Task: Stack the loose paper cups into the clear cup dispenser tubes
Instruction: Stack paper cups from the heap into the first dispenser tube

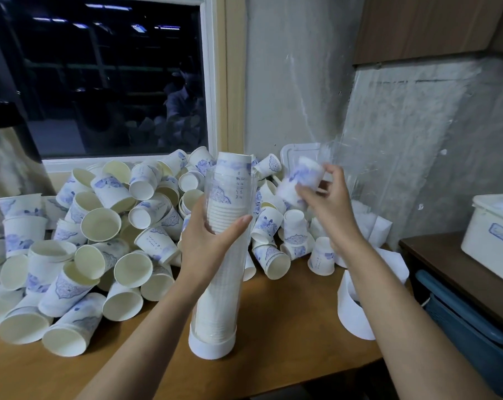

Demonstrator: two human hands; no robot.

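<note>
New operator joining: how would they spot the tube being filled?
Find the wooden table below the dark window. Mid-table stands the clear tube, gripped by the left hand. Unlike the loose cups around it, it holds a nested stack.

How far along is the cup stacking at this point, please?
Done: the tube, gripped by the left hand, holds nested cups from base to rim, the top one poking out. In hand: the right hand holds a blurred cup beside the tube's top. Left: a large pile of loose cups covers the table behind.
</note>
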